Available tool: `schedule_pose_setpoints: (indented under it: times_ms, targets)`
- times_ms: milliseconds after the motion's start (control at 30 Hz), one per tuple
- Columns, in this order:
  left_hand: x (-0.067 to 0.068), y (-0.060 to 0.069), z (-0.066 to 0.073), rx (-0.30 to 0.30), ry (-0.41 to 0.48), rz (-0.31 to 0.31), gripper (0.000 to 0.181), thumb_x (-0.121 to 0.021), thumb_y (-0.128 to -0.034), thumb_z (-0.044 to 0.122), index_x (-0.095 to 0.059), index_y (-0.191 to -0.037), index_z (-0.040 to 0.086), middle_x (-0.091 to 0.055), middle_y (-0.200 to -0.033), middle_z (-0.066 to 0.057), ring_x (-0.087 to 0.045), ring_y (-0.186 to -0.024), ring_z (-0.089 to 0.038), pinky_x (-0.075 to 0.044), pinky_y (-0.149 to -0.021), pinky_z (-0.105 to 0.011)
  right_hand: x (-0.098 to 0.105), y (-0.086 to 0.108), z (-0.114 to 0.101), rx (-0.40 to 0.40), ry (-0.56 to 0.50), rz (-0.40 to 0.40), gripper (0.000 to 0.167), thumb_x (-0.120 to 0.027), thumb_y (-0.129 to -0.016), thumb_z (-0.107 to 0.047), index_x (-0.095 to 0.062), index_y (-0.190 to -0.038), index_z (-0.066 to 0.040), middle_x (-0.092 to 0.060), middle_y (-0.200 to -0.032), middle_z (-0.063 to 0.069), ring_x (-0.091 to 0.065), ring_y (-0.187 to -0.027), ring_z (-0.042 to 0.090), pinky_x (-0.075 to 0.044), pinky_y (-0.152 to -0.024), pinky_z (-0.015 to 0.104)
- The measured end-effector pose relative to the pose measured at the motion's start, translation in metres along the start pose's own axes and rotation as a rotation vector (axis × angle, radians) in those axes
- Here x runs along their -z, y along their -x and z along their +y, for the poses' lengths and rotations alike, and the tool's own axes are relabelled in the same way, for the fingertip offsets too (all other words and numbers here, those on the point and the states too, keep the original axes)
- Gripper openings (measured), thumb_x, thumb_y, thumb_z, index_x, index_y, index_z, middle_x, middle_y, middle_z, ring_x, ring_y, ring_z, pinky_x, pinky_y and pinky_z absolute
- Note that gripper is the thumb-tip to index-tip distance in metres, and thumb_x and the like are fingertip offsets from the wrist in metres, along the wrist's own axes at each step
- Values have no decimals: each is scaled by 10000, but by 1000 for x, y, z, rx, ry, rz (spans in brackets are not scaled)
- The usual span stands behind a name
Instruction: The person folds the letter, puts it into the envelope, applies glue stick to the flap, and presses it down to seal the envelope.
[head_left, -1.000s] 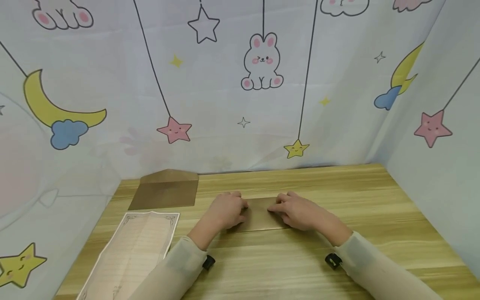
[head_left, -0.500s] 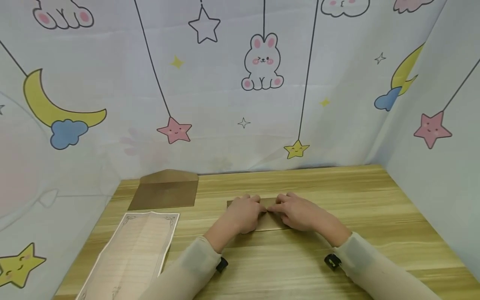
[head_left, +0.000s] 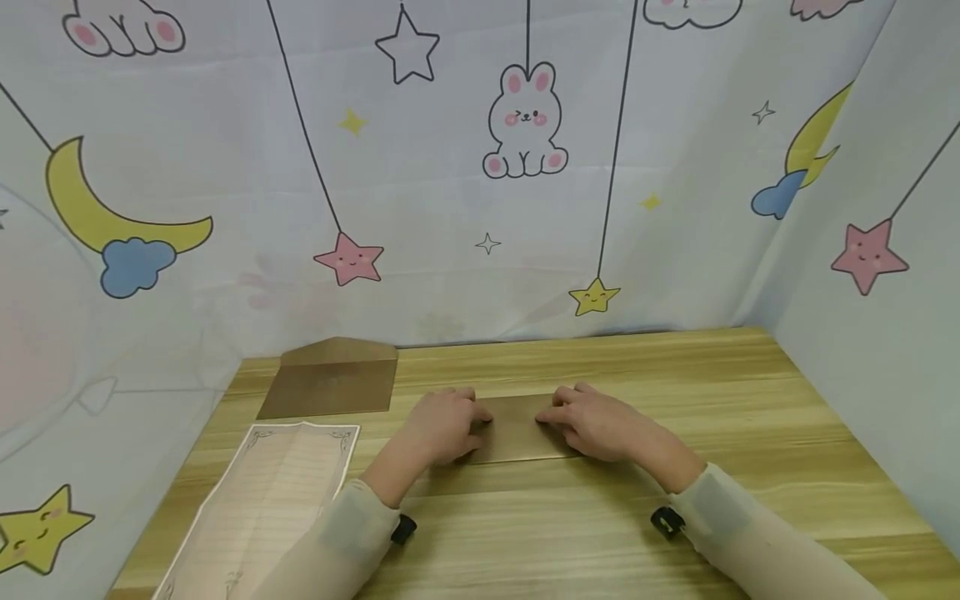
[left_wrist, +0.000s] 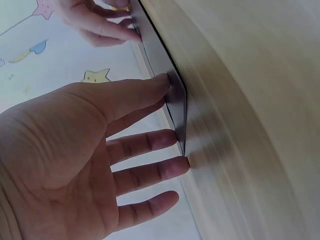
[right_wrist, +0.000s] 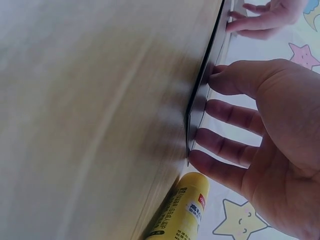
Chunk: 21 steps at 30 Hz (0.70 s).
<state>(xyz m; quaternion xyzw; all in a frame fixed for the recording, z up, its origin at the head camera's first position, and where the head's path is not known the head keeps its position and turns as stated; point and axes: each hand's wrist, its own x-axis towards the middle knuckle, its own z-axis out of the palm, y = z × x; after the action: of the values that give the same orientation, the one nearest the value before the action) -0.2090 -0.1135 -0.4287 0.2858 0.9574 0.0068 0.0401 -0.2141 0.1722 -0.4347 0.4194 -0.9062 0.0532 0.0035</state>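
Note:
A brown envelope (head_left: 517, 427) lies closed and flat on the table between both hands. My left hand (head_left: 444, 427) rests on its left end; in the left wrist view the thumb touches its upper face, with the other fingers spread out at its edge. On the right end rests my right hand (head_left: 603, 423), its fingertips pressing the surface. A yellow glue stick (right_wrist: 181, 210) with printed labels lies beside the right hand in the right wrist view; the head view does not show it, as the hand covers that spot.
A second brown envelope (head_left: 330, 390), its flap raised, lies at the back left. In front of it is a creased sheet of lined letter paper (head_left: 270, 492) with an ornate border. A printed curtain (head_left: 450, 192) rises behind the wooden table (head_left: 525, 533).
My left hand slid right along the envelope until it neared the right hand, then moved back left to the envelope's left end. My right hand stayed in place.

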Motion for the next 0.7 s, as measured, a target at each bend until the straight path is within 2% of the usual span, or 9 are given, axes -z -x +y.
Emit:
schedule_pose_setpoints:
  times_ms: [133,300,433,700]
  targets:
    - [2,4,-7,10,10,13,340,-832,-944,319,-790,-1276,261,-641,-1029,25,-642,-903,-218,-572,-787,-452,0,0,0,-10,-11,-2,342,-683,-1024,-80,-731,-1353,-161,-636,-1134,30,-559,-962,227,-537,-837,399]
    - [3,6,-8,15,18,3,334,-833,-941,303,-792,-1268,247,-641,-1034,12,-643,-922,-241,-573,-800,-479,-3,-4,-2,-4,4,-11,382,-666,-1021,-83,-722,-1379,-203,-632,-1149,14,-563,-1004,225,-531,-858,414]
    - [3,5,-8,26,2,-2,329,-843,-932,301,-798,-1254,252,-637,-1032,9,-651,-941,-254,-577,-813,-487,-6,-14,-8,31,31,-10,411,-654,-1014,-84,-717,-1389,-241,-635,-1153,-4,-564,-1016,216,-520,-855,412]
    - [6,5,-5,11,-4,0,304,-841,-935,277,-802,-1234,241,-615,-993,-4,-643,-914,-262,-578,-780,-485,-2,-39,-25,32,46,-60,393,-661,-1052,-162,-685,-1432,-257,-612,-1167,1,-577,-1062,222,-520,-921,423]
